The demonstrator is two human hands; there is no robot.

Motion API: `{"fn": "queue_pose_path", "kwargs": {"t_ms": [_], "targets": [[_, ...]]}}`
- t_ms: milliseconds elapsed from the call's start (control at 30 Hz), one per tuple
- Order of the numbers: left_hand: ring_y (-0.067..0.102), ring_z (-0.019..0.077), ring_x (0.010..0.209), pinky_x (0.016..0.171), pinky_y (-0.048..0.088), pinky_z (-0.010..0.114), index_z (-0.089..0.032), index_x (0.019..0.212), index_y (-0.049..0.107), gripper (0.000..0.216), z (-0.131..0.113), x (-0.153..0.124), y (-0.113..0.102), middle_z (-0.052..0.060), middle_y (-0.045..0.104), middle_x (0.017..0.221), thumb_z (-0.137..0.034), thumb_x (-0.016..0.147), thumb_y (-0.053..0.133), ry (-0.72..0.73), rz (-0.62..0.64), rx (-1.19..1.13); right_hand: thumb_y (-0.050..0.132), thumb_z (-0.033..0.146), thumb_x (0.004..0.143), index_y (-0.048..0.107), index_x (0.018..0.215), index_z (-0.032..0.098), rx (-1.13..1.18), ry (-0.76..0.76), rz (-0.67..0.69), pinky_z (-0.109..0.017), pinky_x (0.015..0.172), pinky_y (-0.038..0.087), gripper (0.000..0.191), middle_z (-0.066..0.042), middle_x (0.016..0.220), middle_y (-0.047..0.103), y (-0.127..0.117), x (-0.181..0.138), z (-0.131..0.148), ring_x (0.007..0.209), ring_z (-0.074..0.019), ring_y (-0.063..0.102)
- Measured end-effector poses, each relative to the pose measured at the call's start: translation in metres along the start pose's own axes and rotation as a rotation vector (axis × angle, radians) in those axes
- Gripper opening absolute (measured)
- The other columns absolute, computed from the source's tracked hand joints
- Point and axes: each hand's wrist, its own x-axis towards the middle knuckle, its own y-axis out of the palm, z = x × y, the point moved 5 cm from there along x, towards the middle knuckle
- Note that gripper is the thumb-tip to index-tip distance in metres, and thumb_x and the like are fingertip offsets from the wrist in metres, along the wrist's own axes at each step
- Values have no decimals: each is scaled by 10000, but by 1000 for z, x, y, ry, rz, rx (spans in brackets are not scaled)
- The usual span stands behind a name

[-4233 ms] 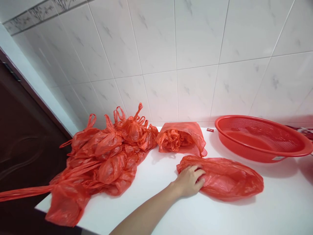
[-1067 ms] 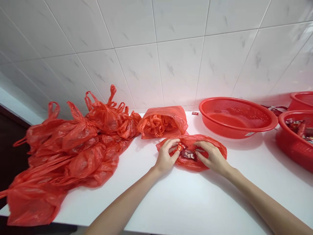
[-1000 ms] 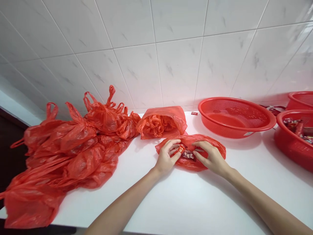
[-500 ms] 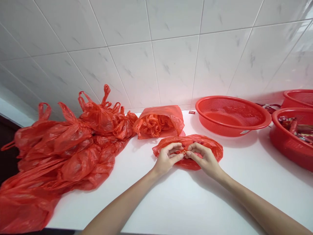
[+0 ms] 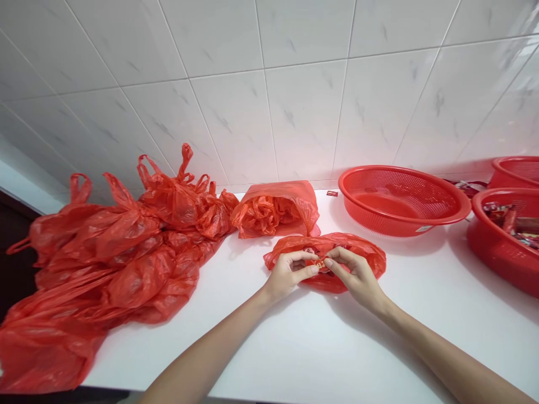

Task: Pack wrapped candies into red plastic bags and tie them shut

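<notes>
Head view: both hands are over the open bag [image 5: 366, 255], which lies mouth up on the bench [image 5: 295, 353]. My left hand [image 5: 288, 275] and right hand [image 5: 353, 276] are drawn close together, each in a narrow pinch at one end of an orange packet [image 5: 321, 264], held at the bag's mouth. At least one dark packet [image 5: 310, 251] shows inside; the full count is hidden by the fingers. Done, as far as I can judge: the heap [image 5: 138, 280] at left, bags that look filled and gathered at the handles. Left over: this bag, part-filled by my reading and not closed; crumpled bags [image 5: 265, 216] inside the sleeve [image 5: 290, 193] just behind it; and mixed packets [image 5: 507, 216] in the right-hand tub [image 5: 497, 241]. Colander [image 5: 404, 224] stands between sleeve and tub. I estimate the work well advanced, not finished.
</notes>
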Motion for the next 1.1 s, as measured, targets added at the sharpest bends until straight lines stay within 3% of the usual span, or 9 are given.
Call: {"fn": "queue_pose_path", "kwargs": {"t_ms": [433,800,967,1100], "targets": [[676,176,826,843,512,324,-170,827,767,244,-3,-4,7,34,741,847,-313,661,875,-29,-41,-328,624,458,938,645,860,207,255,17,11,-280,724,536,263,-28,816,657,6,-2,9,762,-165,636],[627,159,775,744,502,292,-153,833,785,302,-7,-4,4,58,717,900,-355,632,886,17,-61,-168,667,498,889,648,903,197,91,52,28,-296,704,509,302,-42,854,663,6,-4,2,773,-179,623],[628,173,797,760,495,303,-166,880,799,300,-7,-4,6,60,721,878,-378,677,863,37,-41,-125,671,498,886,629,866,199,129,55,26,-287,684,506,303,-35,827,658,6,-3,2,751,-171,617],[631,179,827,806,484,315,-171,841,788,244,-5,-5,7,52,726,874,-349,690,856,-6,-28,-224,673,512,883,627,846,203,203,69,37,-296,704,531,315,-34,812,664,8,-4,5,748,-173,633]]}}
